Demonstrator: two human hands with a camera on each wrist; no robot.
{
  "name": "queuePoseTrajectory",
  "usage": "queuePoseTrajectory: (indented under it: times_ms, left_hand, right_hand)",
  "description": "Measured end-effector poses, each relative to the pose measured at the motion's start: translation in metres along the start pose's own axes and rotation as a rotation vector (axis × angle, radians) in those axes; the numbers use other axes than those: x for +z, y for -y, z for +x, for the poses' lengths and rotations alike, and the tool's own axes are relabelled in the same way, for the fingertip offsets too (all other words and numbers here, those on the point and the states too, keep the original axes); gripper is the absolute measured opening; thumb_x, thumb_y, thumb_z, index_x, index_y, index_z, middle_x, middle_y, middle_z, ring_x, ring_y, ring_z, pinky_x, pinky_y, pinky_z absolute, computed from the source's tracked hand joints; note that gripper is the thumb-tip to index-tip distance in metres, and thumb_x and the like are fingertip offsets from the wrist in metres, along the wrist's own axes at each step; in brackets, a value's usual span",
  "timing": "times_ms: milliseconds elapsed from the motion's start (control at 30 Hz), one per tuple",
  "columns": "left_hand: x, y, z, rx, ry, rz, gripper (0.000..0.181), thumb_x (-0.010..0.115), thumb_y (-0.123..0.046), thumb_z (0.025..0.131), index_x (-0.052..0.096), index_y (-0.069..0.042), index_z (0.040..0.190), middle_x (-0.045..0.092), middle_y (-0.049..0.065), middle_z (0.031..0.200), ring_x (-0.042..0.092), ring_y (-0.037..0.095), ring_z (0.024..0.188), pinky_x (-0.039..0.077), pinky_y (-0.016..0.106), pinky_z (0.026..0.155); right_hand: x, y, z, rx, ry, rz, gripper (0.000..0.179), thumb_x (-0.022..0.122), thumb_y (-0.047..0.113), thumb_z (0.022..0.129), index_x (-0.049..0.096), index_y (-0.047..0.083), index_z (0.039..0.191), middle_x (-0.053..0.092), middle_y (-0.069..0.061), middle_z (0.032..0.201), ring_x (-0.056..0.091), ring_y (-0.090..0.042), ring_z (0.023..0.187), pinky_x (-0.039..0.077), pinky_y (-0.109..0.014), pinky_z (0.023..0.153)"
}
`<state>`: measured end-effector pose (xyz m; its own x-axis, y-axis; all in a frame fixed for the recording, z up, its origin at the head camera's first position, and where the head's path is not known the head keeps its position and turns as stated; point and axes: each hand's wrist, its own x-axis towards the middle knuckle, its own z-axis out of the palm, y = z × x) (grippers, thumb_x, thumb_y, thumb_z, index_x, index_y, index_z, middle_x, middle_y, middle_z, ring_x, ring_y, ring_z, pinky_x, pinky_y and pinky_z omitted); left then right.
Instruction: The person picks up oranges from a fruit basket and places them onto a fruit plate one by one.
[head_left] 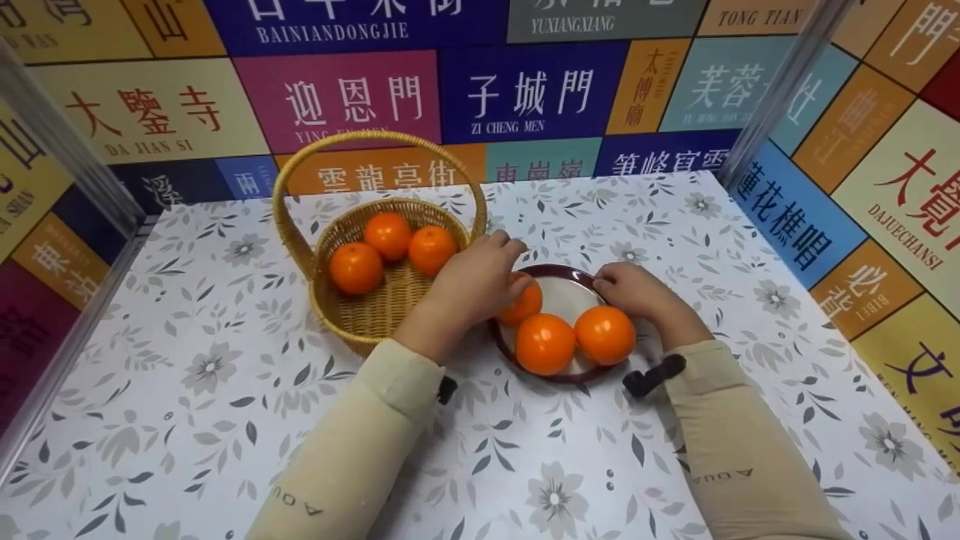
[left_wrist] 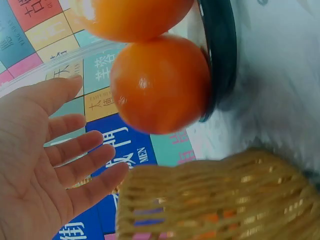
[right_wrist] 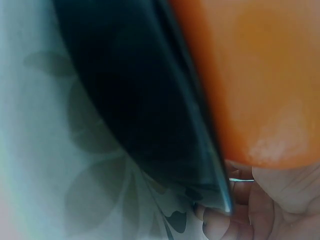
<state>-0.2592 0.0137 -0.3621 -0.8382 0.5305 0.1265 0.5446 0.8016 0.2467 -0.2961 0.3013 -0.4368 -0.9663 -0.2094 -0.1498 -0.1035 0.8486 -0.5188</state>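
Note:
My left hand (head_left: 472,281) is held over the right rim of the wicker basket (head_left: 375,319), beside the nearest orange (head_left: 527,301) on the plate. In the left wrist view its fingers (left_wrist: 82,150) are loosely spread, apart from the orange (left_wrist: 160,85), and hold nothing. My right hand (head_left: 637,289) grips the right rim of the round, dark-red-edged plate (head_left: 559,294). In the right wrist view, fingers (right_wrist: 216,223) curl at the plate's edge (right_wrist: 125,100). Two more oranges, a front one (head_left: 545,343) and a right one (head_left: 604,335), lie on the plate.
Inside the basket are three oranges (head_left: 355,268), and its tall handle (head_left: 382,136) arches above them. A white floral cloth (head_left: 210,367) covers the table. Colourful panels with printed characters (head_left: 532,90) stand behind and at both sides.

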Motion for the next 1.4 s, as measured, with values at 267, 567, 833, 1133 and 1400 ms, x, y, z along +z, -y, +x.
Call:
queuePoseTrajectory:
  times_ms: [267, 567, 833, 1133, 1400]
  left_hand:
    - [-0.012, 0.01, -0.007, -0.022, -0.012, -0.021, 0.046, 0.065, -0.039, 0.101, 0.061, -0.012, 0.138, 0.062, 0.01, 0.132, 0.062, 0.027, 0.117, 0.052, 0.043, 0.108]
    - [-0.027, 0.022, -0.02, -0.041, -0.053, -0.051, 0.039, 0.055, -0.039, 0.106, 0.061, -0.014, 0.136, 0.061, 0.006, 0.133, 0.061, 0.025, 0.12, 0.05, 0.043, 0.111]
    - [-0.04, 0.05, -0.025, -0.035, -0.137, 0.024, 0.027, 0.056, -0.023, 0.103, 0.066, -0.009, 0.123, 0.063, 0.011, 0.114, 0.061, 0.03, 0.105, 0.055, 0.047, 0.098]
    - [-0.038, 0.093, -0.034, -0.172, -0.111, 0.012, 0.049, 0.062, -0.024, 0.1, 0.055, -0.009, 0.146, 0.052, 0.016, 0.148, 0.048, 0.036, 0.14, 0.044, 0.055, 0.115]
    - [-0.032, 0.127, -0.044, -0.282, -0.058, 0.02, 0.057, 0.067, -0.03, 0.099, 0.05, -0.005, 0.148, 0.047, 0.02, 0.145, 0.045, 0.039, 0.138, 0.044, 0.058, 0.113]
  right_hand:
    - [0.0, 0.002, -0.001, 0.01, 0.01, 0.002, 0.026, 0.051, 0.019, 0.106, 0.069, 0.0, 0.108, 0.066, -0.016, 0.099, 0.058, -0.032, 0.095, 0.046, -0.046, 0.089]
    - [-0.001, 0.002, 0.0, 0.011, 0.015, -0.012, 0.027, 0.05, 0.02, 0.106, 0.068, 0.0, 0.107, 0.064, -0.014, 0.095, 0.058, -0.03, 0.091, 0.045, -0.041, 0.084]
    - [0.0, 0.003, 0.001, 0.031, 0.024, -0.005, 0.028, 0.048, 0.02, 0.107, 0.067, 0.0, 0.109, 0.065, -0.015, 0.097, 0.058, -0.031, 0.092, 0.046, -0.041, 0.084]
    - [-0.001, 0.001, 0.0, 0.037, 0.031, 0.003, 0.028, 0.048, 0.021, 0.107, 0.068, 0.001, 0.109, 0.066, -0.016, 0.099, 0.058, -0.031, 0.093, 0.046, -0.043, 0.086]
    - [0.0, 0.001, 0.001, 0.026, 0.027, -0.007, 0.03, 0.049, 0.022, 0.107, 0.068, 0.0, 0.111, 0.067, -0.018, 0.104, 0.059, -0.034, 0.097, 0.047, -0.047, 0.091]
